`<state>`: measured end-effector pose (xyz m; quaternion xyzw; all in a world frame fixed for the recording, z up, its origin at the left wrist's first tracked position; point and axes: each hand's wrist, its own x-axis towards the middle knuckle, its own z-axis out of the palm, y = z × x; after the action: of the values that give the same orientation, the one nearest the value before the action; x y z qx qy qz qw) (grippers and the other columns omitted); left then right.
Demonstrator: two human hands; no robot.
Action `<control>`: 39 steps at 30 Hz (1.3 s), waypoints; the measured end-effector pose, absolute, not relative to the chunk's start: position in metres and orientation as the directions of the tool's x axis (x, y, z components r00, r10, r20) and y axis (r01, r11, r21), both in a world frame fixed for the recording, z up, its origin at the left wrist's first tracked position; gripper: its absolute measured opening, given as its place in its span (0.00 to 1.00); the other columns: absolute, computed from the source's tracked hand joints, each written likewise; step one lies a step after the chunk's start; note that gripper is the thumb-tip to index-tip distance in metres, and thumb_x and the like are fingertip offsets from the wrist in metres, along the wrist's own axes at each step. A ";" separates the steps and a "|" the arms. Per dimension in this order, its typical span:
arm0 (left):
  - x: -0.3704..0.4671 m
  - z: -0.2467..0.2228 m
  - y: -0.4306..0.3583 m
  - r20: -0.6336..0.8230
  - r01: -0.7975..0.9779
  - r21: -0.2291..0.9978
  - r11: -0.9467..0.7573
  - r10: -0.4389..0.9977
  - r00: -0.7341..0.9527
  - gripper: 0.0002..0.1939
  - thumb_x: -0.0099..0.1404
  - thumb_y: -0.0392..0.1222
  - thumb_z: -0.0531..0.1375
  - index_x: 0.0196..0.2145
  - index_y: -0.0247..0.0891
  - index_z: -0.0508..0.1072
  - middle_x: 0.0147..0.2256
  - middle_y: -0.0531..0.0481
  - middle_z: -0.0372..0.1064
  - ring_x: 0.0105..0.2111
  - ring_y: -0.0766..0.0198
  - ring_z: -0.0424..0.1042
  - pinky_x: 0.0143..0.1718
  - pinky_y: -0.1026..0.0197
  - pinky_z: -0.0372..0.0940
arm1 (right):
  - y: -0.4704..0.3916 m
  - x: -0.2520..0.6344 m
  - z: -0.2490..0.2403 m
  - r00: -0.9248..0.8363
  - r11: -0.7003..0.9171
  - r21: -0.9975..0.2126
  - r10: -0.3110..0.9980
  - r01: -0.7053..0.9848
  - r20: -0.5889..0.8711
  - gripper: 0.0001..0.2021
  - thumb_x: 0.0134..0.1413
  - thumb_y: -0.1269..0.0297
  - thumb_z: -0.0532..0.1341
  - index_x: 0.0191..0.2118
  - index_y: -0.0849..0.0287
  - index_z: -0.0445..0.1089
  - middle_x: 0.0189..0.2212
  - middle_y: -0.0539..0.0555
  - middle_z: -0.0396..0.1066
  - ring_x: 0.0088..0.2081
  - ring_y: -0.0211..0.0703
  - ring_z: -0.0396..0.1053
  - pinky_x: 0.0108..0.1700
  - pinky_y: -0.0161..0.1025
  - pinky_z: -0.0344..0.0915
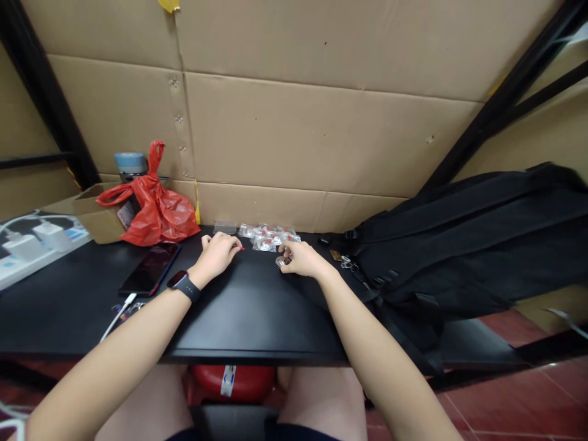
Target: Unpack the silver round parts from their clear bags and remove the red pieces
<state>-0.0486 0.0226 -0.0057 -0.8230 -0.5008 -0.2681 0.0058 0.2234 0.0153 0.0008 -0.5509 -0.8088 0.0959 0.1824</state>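
My left hand, with a dark watch on its wrist, is closed in a pinch on a tiny red piece. Across from it, my right hand grips a small round metallic disc between thumb and fingers, just over the black tabletop. What exactly the disc is, I cannot make out. Beyond both hands, against the cardboard wall, lies a pile of small clear plastic packets with silvery and red bits inside.
A red plastic bag and an open cardboard box stand at the left, near a phone and a white power strip. A large black backpack covers the right side. Keys lie beside it.
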 end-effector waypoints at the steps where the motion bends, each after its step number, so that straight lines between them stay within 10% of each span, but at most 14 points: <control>1: -0.047 -0.005 0.021 0.448 0.829 0.245 -0.503 0.817 0.363 0.10 0.71 0.42 0.55 0.35 0.43 0.74 0.39 0.49 0.76 0.46 0.55 0.66 0.44 0.51 0.47 | 0.015 0.223 0.001 -0.330 0.387 -0.379 0.921 0.841 0.207 0.18 0.38 0.66 0.69 0.40 0.57 0.72 0.32 0.49 0.75 0.30 0.39 0.71 0.35 0.34 0.62; 8: -0.040 0.003 0.008 0.521 0.813 0.234 -0.534 0.775 0.359 0.09 0.71 0.43 0.56 0.36 0.41 0.74 0.44 0.45 0.73 0.50 0.51 0.63 0.47 0.49 0.51 | 0.002 0.198 0.008 -0.291 0.588 -0.623 0.804 0.516 0.519 0.16 0.40 0.67 0.65 0.40 0.56 0.70 0.37 0.51 0.76 0.35 0.41 0.73 0.39 0.37 0.68; 22: -0.018 0.003 -0.003 0.558 0.315 0.705 -0.635 0.771 0.305 0.09 0.70 0.42 0.53 0.38 0.40 0.72 0.44 0.45 0.66 0.49 0.57 0.67 0.56 0.53 0.62 | -0.027 0.152 0.015 -0.157 0.799 -0.541 0.589 0.264 0.793 0.13 0.45 0.68 0.67 0.39 0.55 0.69 0.42 0.55 0.75 0.44 0.47 0.74 0.43 0.43 0.73; 39: -0.018 0.016 -0.023 0.770 0.715 0.224 -0.662 0.570 0.286 0.08 0.71 0.42 0.53 0.40 0.40 0.71 0.47 0.43 0.65 0.50 0.53 0.63 0.49 0.50 0.55 | -0.019 0.147 0.005 -0.140 0.415 -0.897 0.889 -0.155 0.436 0.17 0.45 0.49 0.71 0.33 0.57 0.71 0.38 0.53 0.74 0.38 0.44 0.74 0.43 0.42 0.74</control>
<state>-0.0183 -0.0230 0.0160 -0.7976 -0.4028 -0.4413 0.0825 0.1471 -0.0189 0.0050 -0.3022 -0.6072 0.4487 0.5820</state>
